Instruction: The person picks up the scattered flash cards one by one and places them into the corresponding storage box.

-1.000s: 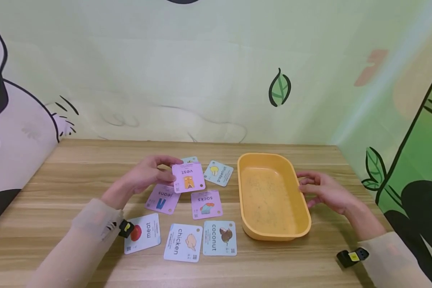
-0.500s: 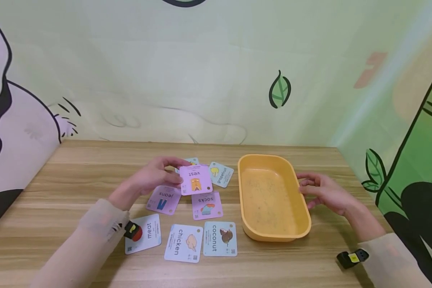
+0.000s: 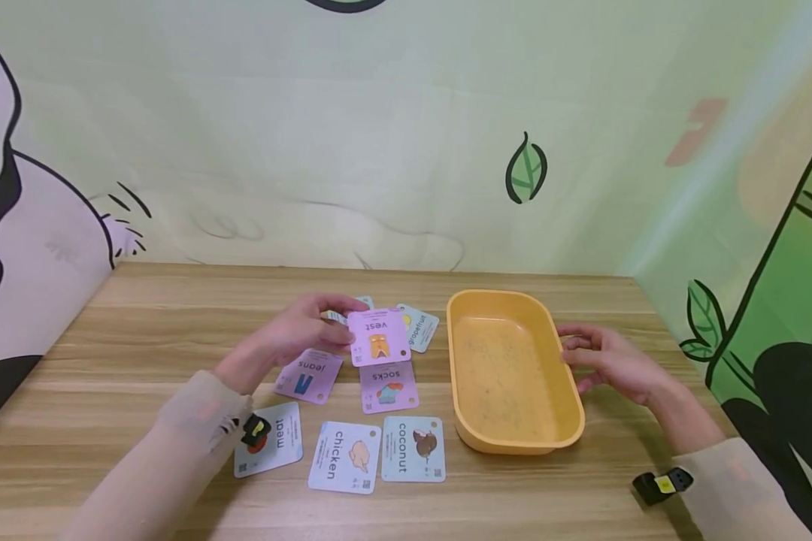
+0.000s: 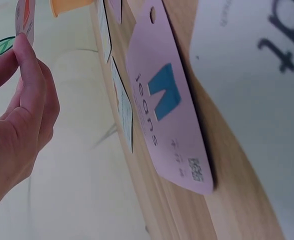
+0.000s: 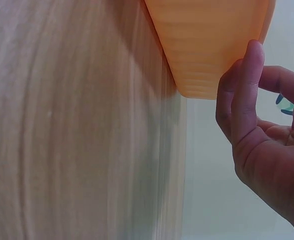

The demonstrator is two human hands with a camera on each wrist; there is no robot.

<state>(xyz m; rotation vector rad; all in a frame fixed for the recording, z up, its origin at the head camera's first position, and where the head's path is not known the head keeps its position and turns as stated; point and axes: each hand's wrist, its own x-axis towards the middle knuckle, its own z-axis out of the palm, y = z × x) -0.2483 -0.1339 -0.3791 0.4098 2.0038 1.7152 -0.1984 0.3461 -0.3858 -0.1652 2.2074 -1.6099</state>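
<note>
Between the thumb and fingers of my left hand, a purple vest card is pinched by its left edge. It is held above the table, in front of part of the purple socks card and the blue grapefruit card. Beneath the left wrist lies the purple jeans card, also large in the left wrist view. My right hand touches the right side of a yellow plastic tub with loosely bent fingers. In the right wrist view, the thumb lies against the tub's outer wall.
Blue-edged cards for meat, chicken and coconut lie along the front. Another blue card is partly hidden behind the left hand. A printed cloth wall stands behind the wooden table.
My left hand has carried the vest card rightward over the socks and grapefruit cards, uncovering more of the jeans card. The right hand and tub have stayed in place.
</note>
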